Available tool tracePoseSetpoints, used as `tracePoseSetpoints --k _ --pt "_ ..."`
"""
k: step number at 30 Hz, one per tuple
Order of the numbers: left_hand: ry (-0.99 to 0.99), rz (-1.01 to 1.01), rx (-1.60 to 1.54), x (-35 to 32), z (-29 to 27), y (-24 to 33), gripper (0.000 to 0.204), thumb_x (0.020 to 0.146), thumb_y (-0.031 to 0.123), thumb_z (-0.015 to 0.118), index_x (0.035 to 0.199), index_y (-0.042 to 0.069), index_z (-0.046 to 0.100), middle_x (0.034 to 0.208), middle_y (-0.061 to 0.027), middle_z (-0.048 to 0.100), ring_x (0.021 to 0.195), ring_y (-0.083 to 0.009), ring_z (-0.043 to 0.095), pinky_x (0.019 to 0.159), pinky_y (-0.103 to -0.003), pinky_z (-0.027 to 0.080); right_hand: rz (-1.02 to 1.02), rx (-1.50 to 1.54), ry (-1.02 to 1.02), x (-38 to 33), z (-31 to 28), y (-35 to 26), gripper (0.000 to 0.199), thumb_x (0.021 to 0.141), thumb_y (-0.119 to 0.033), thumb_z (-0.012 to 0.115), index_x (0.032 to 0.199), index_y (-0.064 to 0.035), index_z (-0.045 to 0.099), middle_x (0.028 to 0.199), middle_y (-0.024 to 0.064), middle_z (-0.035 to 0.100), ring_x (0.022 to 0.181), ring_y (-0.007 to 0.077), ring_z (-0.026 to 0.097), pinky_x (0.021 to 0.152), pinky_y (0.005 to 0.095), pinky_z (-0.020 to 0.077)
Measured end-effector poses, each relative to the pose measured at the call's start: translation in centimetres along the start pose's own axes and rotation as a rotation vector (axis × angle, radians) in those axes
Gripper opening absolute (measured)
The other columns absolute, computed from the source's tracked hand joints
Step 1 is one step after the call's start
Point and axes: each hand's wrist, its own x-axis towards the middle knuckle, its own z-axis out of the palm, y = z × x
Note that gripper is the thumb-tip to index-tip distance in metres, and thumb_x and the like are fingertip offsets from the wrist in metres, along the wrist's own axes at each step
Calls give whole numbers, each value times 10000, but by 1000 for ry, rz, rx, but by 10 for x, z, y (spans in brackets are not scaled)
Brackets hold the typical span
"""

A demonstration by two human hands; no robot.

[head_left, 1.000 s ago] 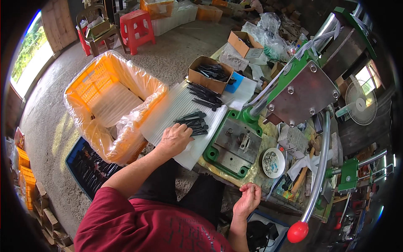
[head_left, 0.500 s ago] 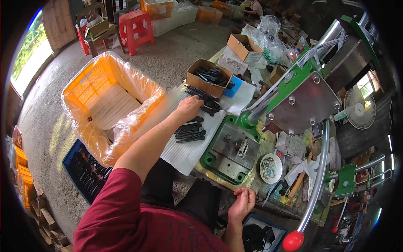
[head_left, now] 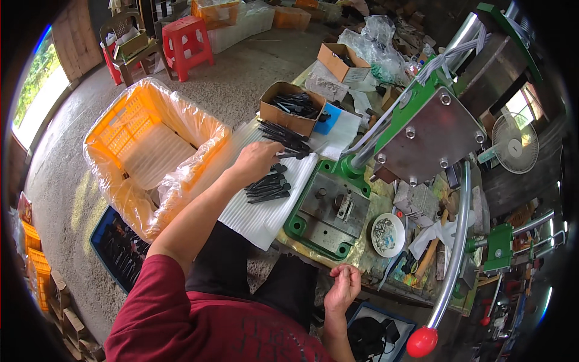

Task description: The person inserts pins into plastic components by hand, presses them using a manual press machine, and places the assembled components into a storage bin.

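Left of the press [head_left: 428,130], the left hand [head_left: 256,161] curls at black parts [head_left: 288,139], its hold too hidden to tell, one bunch [head_left: 268,188] grouped, a full box [head_left: 284,123] apparently left; the right hand [head_left: 343,288], loosely closed in front, shows nothing held.

At the counter's [head_left: 362,254] left edge a sheet [head_left: 250,224] bears a near bundle [head_left: 268,192] and a far bundle [head_left: 291,139] of parts, a box [head_left: 282,120] of more parts behind them, the press base [head_left: 309,208] to their right by the near edge, a bowl [head_left: 399,239] right of that base, and a crate [head_left: 123,130] left of the counter.
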Motion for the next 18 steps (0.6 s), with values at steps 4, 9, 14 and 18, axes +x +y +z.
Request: tracePoseSetpoints --k 4,9,14,18 --pt "133 112 -298 -30 1 18 284 692 45 573 974 15 550 753 -122 575 655 -214 563 584 -296 435 25 -51 -48 -3 3 -4 118 824 -109 441 796 3 469 736 62 480 649 113 445 616 227 365" --pt "-235 -282 -1040 -71 5 54 182 761 68 571 927 -7 560 681 13 554 551 -6 472 432 -155 381 42 -106 -130 -6 14 -7 142 829 -128 454 782 2 490 723 47 492 660 105 448 627 221 366" --pt "-347 -349 -1332 -99 16 81 161 766 79 571 903 -4 552 675 9 547 542 -24 479 431 -153 381 24 -314 -283 -10 23 -4 139 839 -129 455 810 -1 502 729 19 494 668 76 434 619 201 363" --pt "-350 -372 -1397 -112 24 95 169 763 65 579 908 -17 548 695 -20 562 555 -46 507 448 -161 414 -44 -449 -398 -11 33 -1 192 861 -193 437 833 -17 508 701 0 478 628 62 416 576 191 354"
